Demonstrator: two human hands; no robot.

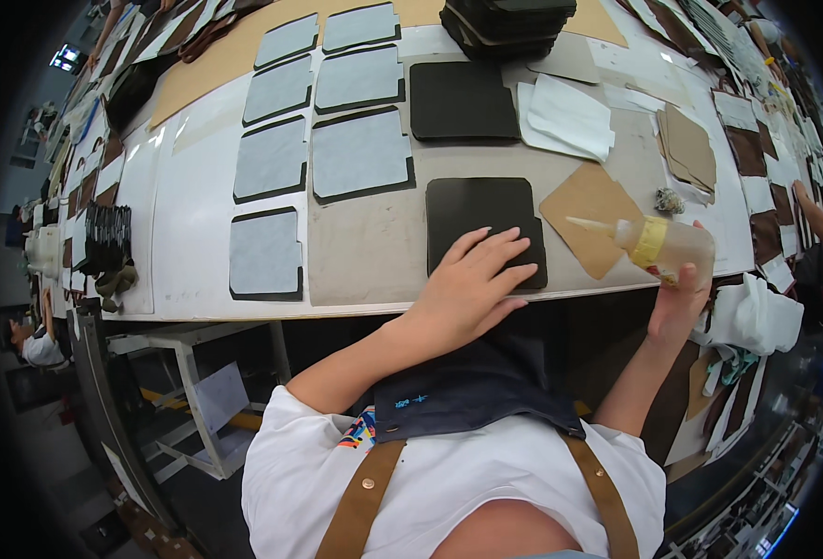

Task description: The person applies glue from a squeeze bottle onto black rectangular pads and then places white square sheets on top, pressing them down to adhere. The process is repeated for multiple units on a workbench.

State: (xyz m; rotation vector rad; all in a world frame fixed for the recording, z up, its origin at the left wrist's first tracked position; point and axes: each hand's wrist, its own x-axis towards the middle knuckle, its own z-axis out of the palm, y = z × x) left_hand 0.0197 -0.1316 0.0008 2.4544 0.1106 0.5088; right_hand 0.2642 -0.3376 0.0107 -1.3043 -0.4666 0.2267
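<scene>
Right hand (676, 310) gripped a squeeze bottle (682, 246)
Left hand (475, 284) rested palm-down — fingers slightly spread — on a black panel (475, 207).

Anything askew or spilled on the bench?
No spill visible. The tan card, right of the left hand, sits diagonally, unlike the grey-faced panels in near-straight columns. The white sheets are loosely fanned.
</scene>
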